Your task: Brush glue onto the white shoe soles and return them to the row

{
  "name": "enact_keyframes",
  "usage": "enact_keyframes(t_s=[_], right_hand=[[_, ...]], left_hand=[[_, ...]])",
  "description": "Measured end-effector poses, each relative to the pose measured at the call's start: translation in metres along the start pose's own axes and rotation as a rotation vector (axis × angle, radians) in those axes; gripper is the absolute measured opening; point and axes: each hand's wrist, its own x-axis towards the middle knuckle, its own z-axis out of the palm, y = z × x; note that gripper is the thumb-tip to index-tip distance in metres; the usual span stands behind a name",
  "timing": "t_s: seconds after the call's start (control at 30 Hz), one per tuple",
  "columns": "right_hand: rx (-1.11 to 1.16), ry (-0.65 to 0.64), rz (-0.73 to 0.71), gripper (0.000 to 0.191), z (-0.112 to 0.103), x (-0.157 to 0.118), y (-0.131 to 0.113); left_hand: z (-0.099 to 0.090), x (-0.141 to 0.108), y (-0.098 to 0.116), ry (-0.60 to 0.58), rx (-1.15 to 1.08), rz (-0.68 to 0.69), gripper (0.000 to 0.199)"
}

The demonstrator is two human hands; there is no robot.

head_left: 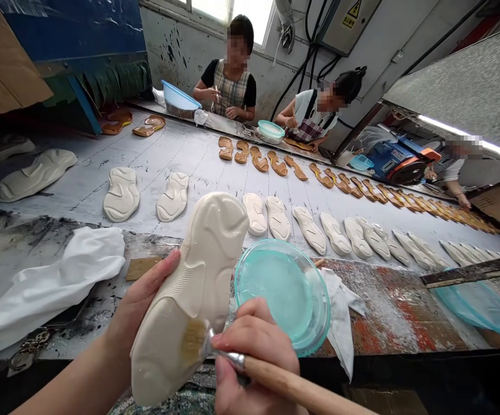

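Note:
My left hand (139, 300) grips a cream shoe sole (206, 253) from its left edge, thumb over the side, with the moulded face turned up and the sole tilted. In my right hand (254, 351) is a wooden-handled brush (284, 377), closed around the metal neck. Its yellowish bristles (193, 341) press on the lower, wider part of the sole. Just behind the right hand stands a clear turquoise bowl (325, 308) with pale liquid inside. The far side of the held sole and some left-hand fingers are hidden.
Cream soles (310, 230) and brown soles (258, 158) lie in rows on a pale conveyor belt (206, 167). White cloth (85, 259) lies left, another rag (340, 317) right of the bowl. Keys (29, 349) sit front left. Co-workers (232, 75) are across the belt.

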Motion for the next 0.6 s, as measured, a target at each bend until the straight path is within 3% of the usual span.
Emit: enact_keyframes(t_s=[0.1, 0.23, 0.37, 0.43, 0.6], right_hand=[[-0.024, -0.001, -0.003, 0.023, -0.013, 0.022, -0.002], [-0.092, 0.111, -0.096, 0.022, -0.017, 0.046, -0.002], [-0.090, 0.292, 0.036, 0.016, -0.005, 0.031, -0.004], [-0.083, 0.300, 0.110, 0.011, 0.001, 0.016, -0.006], [-0.104, 0.199, 0.000, 0.008, 0.012, 0.001, -0.014]], left_hand=[[0.000, -0.004, 0.003, 0.022, -0.093, -0.085, 0.051], [0.003, -0.006, 0.007, 0.006, -0.120, -0.039, 0.022], [0.008, -0.004, 0.013, 0.056, -0.080, 0.036, 0.020], [0.010, -0.002, 0.013, 0.120, -0.065, 0.142, 0.025], [0.017, 0.004, 0.003, 0.277, 0.172, 0.631, 0.035]])
